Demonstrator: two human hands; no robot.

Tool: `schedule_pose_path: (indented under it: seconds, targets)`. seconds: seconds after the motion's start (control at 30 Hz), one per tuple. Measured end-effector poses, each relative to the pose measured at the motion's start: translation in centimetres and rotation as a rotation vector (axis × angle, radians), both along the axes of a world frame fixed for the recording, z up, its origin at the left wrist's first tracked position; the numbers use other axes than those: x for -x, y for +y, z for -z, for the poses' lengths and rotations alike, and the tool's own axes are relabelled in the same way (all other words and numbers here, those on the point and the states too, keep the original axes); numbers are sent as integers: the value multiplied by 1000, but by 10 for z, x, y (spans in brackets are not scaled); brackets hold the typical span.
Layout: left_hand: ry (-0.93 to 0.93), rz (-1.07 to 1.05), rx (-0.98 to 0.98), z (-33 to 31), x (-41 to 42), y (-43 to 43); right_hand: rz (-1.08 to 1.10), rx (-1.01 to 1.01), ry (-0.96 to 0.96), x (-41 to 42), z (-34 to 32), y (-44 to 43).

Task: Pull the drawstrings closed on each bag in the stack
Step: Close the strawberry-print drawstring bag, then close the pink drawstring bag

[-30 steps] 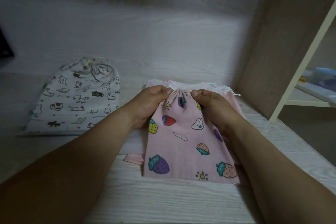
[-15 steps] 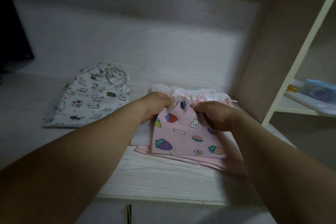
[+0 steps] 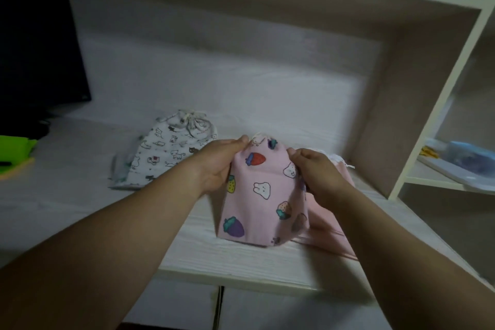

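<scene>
Far left of frame: dark monitor (image 3: pixel 40 48), green object (image 3: pixel 13 144) below it at the edge. Neither is involved.

Left of centre: cat-print bag (image 3: pixel 166 153) lies on the desk (image 3: pixel 241 257), mouth already cinched into a knot of fabric. It lies as it did a second ago; counts as done.

Centre: left hand (image 3: pixel 219 163) has its fingers curled round the left side of the pink fruit-print bag (image 3: pixel 265 193), thumb tip up by the neck.

The bag is the change. A second ago it lay flat on the stack, its mouth wide and only partly gathered. Now the mouth is bunched to a narrow neck and the bag is raised off the stack, bottom hem hanging just over the desk. The cords themselves are too small to pick out.

Right of centre: right hand (image 3: pixel 318 177) grips the bag's right side just under the neck, fingers curled in.

Lower right: remaining pink bags (image 3: pixel 337 225) lie flat behind the right wrist, one frilled mouth apparently still open.

Judgement: second bag closed or nearly so; likely bound for the cat-print bag's side.
</scene>
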State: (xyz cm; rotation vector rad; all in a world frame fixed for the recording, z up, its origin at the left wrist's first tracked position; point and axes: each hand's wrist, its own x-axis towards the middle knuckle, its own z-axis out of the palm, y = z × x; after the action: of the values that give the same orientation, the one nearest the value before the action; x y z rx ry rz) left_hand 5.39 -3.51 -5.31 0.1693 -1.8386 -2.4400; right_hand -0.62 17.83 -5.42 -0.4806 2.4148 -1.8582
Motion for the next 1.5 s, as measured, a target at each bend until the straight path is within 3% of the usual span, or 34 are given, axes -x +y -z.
schedule_pose_path:
  seconds: [0.1,0.33,0.5,0.6,0.63,0.7,0.77,0.87,0.93,1.1,1.23,1.5]
  targets:
    - [12,2,145,0,-17,-22,51,62,47,-3,-7,-29]
    - [229,-428,478,-31,-13,-113,-65,98,57,9,-36,-124]
    - [211,-581,682,-55,11,-170,-18,20,182,36,-55,-189]
    - [13,-791,1084,-41,22,-176,152,-250,327,49,-36,-213]
    - [45,-846,1241,-32,24,-173,172,-312,398,49,-26,-221]
    - [231,-731,1494,-18,25,-155,120,-379,550,44,-10,-225]
    - [152,-474,1620,0,34,-151,36,-506,572,46,7,-234]
    - [-140,-292,1612,21,39,-162,-63,-745,430,55,24,-241]
    - [-183,-278,1606,22,38,-162,-94,-768,382,60,30,-238]
    - [-37,-438,1628,1,37,-146,-32,-587,411,60,21,-205]
    - [43,-430,1580,-15,40,-101,-15,-508,442,56,11,-163]
    - [63,-312,1263,11,44,13,101,-491,357,49,19,-66]
